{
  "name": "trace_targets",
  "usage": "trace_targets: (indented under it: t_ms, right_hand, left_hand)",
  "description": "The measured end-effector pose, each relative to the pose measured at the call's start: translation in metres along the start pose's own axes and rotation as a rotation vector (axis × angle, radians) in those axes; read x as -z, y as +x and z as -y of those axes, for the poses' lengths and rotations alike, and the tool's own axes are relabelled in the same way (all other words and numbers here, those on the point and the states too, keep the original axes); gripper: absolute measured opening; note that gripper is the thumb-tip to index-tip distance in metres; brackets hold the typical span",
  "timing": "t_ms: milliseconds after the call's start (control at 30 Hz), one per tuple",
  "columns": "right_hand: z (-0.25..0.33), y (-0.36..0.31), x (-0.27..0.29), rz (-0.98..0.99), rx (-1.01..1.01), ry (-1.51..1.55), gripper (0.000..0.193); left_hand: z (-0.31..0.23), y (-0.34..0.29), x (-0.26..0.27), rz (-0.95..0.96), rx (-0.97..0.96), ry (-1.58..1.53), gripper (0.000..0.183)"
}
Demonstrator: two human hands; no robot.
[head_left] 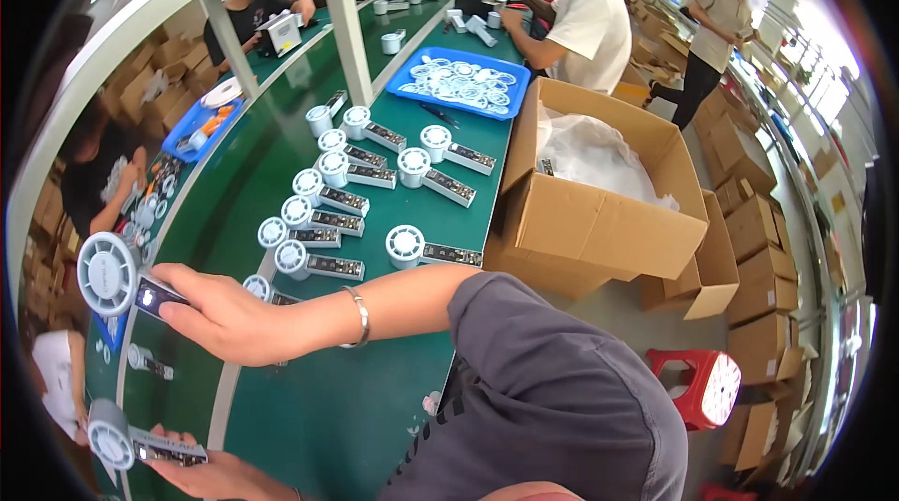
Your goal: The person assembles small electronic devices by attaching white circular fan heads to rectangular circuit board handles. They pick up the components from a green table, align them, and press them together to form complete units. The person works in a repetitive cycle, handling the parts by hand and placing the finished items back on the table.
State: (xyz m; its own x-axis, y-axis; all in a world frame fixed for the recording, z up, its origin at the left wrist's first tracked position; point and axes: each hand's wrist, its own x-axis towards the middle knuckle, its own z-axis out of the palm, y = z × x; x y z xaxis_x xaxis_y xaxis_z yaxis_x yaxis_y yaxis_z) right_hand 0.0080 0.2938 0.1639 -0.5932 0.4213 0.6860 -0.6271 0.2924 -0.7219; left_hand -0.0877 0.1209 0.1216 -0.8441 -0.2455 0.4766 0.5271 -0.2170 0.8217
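Observation:
My right hand (220, 314) reaches across toward the left, closed round the handle of a pale grey-blue handheld fan (107, 274). Its round grille faces me, and a small lit display (154, 298) shows on the handle beside my thumb. Lower down, my left hand (211, 478) grips the handle of a second handheld fan (112, 435), whose handle shows a bare circuit board. Several similar fans (323, 178) lie in loose rows on the green table (337, 407), circuit boards exposed in their handles. One fan (150, 362) lies between my two hands.
A blue tray (393, 94) of pale rings stands at the table's far end. Right of the table is an open cardboard box (609, 229) with white plastic inside. A red stool (688, 389) stands behind. White frame posts (345, 33) rise from the table; several people work around.

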Motion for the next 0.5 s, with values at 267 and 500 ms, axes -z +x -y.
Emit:
trace_targets:
  t_ms: [267,500]
  right_hand:
    - [-0.059,0.044,-0.021,-0.034,-0.002,-0.181,0.029]
    - [-0.184,0.100,-0.017,0.200,-0.869,-0.239,0.019]
  left_hand:
    - [0.048,0.056,-0.001,0.144,0.038,0.132,0.039]
    - [0.184,0.099,-0.036,0.344,0.441,0.000,0.031]
